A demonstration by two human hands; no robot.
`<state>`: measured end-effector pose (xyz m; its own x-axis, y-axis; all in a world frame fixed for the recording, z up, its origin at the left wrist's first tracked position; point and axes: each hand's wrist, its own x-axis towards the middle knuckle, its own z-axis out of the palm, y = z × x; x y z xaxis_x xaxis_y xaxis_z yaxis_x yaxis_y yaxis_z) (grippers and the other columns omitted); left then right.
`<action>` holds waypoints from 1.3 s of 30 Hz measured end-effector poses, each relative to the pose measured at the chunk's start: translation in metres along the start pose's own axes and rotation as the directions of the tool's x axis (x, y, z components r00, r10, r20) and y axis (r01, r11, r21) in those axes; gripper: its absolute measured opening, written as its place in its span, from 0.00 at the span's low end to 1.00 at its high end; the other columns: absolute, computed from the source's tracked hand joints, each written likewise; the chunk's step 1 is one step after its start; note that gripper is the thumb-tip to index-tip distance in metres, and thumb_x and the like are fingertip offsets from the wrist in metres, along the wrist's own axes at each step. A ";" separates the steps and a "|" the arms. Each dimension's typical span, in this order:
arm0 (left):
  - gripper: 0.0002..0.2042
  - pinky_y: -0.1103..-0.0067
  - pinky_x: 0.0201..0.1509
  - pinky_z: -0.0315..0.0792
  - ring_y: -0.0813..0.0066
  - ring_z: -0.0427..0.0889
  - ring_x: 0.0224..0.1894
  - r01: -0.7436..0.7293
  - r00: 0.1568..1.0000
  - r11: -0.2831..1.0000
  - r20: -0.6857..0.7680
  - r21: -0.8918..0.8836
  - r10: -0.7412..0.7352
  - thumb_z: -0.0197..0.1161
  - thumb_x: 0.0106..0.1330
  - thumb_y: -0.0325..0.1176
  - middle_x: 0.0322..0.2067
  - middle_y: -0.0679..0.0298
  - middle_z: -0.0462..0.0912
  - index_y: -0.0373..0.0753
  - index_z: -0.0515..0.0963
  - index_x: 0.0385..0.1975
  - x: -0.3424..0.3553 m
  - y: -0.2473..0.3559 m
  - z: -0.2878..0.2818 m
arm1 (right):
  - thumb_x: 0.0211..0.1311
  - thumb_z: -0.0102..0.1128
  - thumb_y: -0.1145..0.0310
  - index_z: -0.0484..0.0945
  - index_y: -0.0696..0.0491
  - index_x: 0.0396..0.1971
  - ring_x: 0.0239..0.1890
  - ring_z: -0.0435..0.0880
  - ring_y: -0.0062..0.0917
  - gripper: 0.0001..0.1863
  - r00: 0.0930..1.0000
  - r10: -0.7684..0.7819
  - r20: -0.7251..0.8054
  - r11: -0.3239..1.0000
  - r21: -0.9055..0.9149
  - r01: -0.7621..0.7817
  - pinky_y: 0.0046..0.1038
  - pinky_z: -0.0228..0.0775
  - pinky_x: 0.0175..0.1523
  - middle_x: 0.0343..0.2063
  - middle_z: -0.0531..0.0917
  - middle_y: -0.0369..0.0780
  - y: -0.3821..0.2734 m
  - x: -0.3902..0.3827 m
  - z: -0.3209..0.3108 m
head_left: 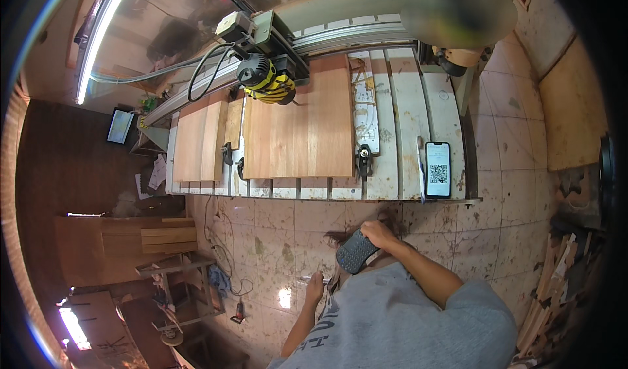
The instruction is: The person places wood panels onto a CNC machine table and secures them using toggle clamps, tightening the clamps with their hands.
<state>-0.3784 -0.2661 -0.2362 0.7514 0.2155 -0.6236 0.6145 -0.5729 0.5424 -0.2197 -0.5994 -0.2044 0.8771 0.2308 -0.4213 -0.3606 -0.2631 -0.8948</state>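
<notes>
Looking down: a person in a grey shirt stands at a slatted machine bed (405, 107), both forearms entering from the lower edge.
Right hand: the right hand (378, 233) is curled over the top end of a dark handheld keypad controller (356, 251), fingers wrapped behind it and out of sight; only the thumb side and knuckles show.
Controller: tilted, key face toward the camera, held in front of the chest and well short of the bed; its keys are too small to tell apart.
Left hand: the left hand (316, 288) is closed into a loose fist low beside the shirt, pinching a thin pale pencil-like stick (307, 279); what the stick is cannot be settled, as it is tiny and partly covered by the fingers.
Bed: a large reddish wood panel (297, 130) lies flat, with narrower boards (198, 140) to its left; black clamps (363, 159) sit at the near edge.
Router: a yellow and black router head (265, 80) hangs on the gantry rail over the panel's far edge; its cutter is hidden behind the body.
Phone: a lit phone (437, 169) lies on the bed's right slats, apart from the panel.
Hidden: a blurred patch covers the upper right; the rim is dark, and the left floor clutter is dim and warped.
</notes>
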 end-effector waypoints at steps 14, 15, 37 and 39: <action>0.36 0.71 0.43 0.76 0.63 0.83 0.44 0.075 0.992 0.994 0.105 -0.081 -0.066 0.41 0.75 0.62 0.53 0.48 0.80 0.34 0.69 0.65 0.001 0.004 -0.008 | 0.59 0.51 0.59 0.77 0.59 0.24 0.25 0.77 0.33 0.17 0.995 0.100 0.001 0.995 -0.001 -0.100 0.36 0.66 0.34 0.22 0.80 0.47 -0.013 -0.002 -0.002; 0.36 0.71 0.43 0.76 0.62 0.84 0.45 0.078 0.992 0.994 0.106 -0.080 -0.069 0.41 0.75 0.63 0.53 0.48 0.80 0.33 0.69 0.65 0.001 0.004 -0.008 | 0.59 0.52 0.59 0.77 0.59 0.24 0.25 0.78 0.33 0.17 0.992 0.126 0.005 0.992 0.003 -0.126 0.36 0.66 0.34 0.22 0.80 0.47 -0.014 -0.002 -0.003; 0.34 0.71 0.43 0.77 0.61 0.85 0.47 0.094 0.990 0.995 0.113 -0.034 -0.089 0.40 0.76 0.62 0.55 0.48 0.79 0.38 0.68 0.66 -0.012 0.012 -0.014 | 0.59 0.50 0.54 0.79 0.58 0.28 0.32 0.82 0.44 0.20 0.999 0.038 0.022 0.999 -0.023 -0.037 0.42 0.69 0.38 0.26 0.82 0.51 0.002 0.001 0.007; 0.34 0.71 0.43 0.77 0.61 0.85 0.47 0.108 0.987 0.994 0.120 -0.016 -0.105 0.40 0.76 0.62 0.55 0.48 0.79 0.39 0.68 0.67 -0.014 0.010 -0.018 | 0.58 0.50 0.54 0.79 0.59 0.29 0.32 0.83 0.44 0.20 1.000 0.019 0.013 1.000 0.025 -0.019 0.42 0.70 0.39 0.27 0.82 0.51 0.005 -0.003 0.011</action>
<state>-0.3790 -0.2608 -0.2123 0.6480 0.1779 -0.7406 0.6960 -0.5332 0.4809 -0.2279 -0.5916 -0.2095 0.8659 0.2380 -0.4400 -0.3850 -0.2444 -0.8899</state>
